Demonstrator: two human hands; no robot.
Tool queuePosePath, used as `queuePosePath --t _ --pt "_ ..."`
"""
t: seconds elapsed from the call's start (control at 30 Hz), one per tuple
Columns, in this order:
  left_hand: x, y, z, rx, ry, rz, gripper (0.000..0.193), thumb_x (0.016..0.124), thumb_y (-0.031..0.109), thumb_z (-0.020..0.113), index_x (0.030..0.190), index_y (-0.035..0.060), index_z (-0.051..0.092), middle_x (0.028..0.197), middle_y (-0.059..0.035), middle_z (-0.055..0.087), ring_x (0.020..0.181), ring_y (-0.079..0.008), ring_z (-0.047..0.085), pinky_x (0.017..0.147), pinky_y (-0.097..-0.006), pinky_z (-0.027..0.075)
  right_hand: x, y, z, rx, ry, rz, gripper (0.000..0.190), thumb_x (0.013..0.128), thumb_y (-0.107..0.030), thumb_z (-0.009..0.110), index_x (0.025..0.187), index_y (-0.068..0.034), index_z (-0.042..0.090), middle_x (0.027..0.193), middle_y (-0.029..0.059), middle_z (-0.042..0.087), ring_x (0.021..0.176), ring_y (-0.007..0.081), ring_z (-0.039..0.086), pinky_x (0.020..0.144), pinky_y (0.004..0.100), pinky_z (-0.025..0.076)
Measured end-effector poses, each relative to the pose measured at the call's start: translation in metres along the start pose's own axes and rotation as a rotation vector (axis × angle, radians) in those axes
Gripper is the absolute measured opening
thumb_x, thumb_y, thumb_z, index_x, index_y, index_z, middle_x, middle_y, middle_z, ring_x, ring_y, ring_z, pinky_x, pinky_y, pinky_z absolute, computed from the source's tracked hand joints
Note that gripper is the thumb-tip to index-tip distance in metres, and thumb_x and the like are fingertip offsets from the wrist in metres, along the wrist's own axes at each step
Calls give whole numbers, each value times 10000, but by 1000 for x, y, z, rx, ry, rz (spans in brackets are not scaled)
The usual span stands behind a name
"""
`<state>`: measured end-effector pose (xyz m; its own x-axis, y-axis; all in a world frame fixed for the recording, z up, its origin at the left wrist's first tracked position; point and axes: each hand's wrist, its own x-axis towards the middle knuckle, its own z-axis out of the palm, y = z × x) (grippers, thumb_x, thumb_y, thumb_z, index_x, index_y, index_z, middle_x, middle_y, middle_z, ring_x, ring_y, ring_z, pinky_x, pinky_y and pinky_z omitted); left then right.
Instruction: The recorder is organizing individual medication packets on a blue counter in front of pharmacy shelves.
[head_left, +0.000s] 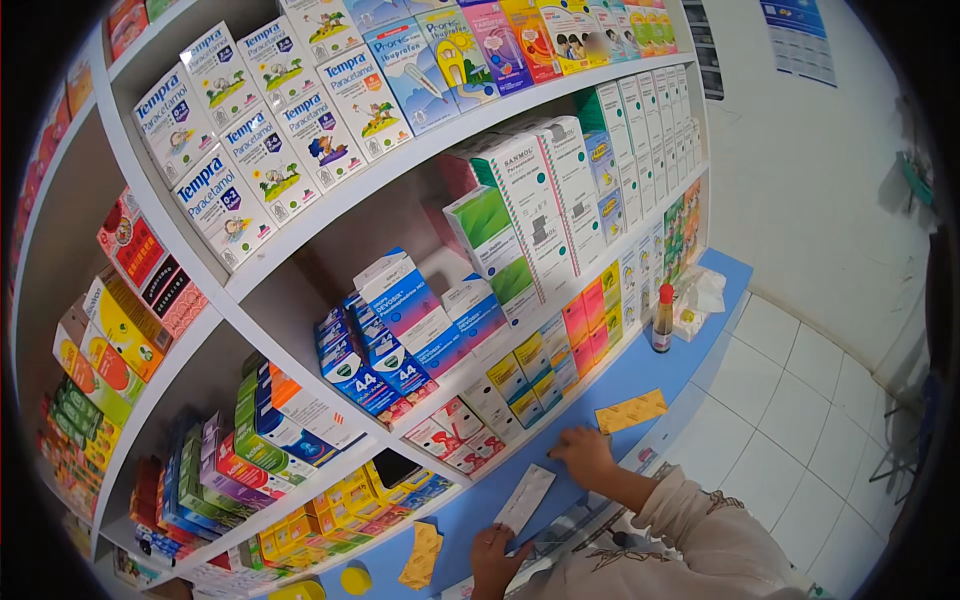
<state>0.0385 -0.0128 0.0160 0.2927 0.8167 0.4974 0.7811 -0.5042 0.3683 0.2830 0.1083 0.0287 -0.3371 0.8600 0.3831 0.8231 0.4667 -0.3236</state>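
On a blue counter below shelves of medicine boxes, my left hand is at the lower end of a long white packet, its fingers against the packet's edge. My right hand rests on the counter to the right of the packet, fingers bent; what lies under the fingers is hidden. A yellow printed strip lies flat just beyond my right hand. Another yellow strip, slightly bent, lies left of my left hand.
A sauce-like bottle with a red cap stands near a white plastic bag at the counter's far end. Yellow round objects lie at the lower left. White shelves full of medicine boxes rise along the counter's back edge.
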Motion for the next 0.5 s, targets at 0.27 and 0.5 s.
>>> queuePosePath --t 0.27,0.5 --pt "-21 18 21 100 175 -173 435 791 231 780 1174 85 633 1168 -183 618 964 -287 622 867 -403 491 -34 17 -29 787 232 151 235 895 -74 612 1101 -137 704 1041 69 610 866 222 618 719 327 496" --pt "22 57 37 -935 243 -712 187 933 104 649 997 -65 602 953 -130 687 834 -162 673 731 -258 534 -49 13 -67 1378 -267 653 380 895 -220 713 1222 -59 607 980 17 622 800 69 564 642 228 461"
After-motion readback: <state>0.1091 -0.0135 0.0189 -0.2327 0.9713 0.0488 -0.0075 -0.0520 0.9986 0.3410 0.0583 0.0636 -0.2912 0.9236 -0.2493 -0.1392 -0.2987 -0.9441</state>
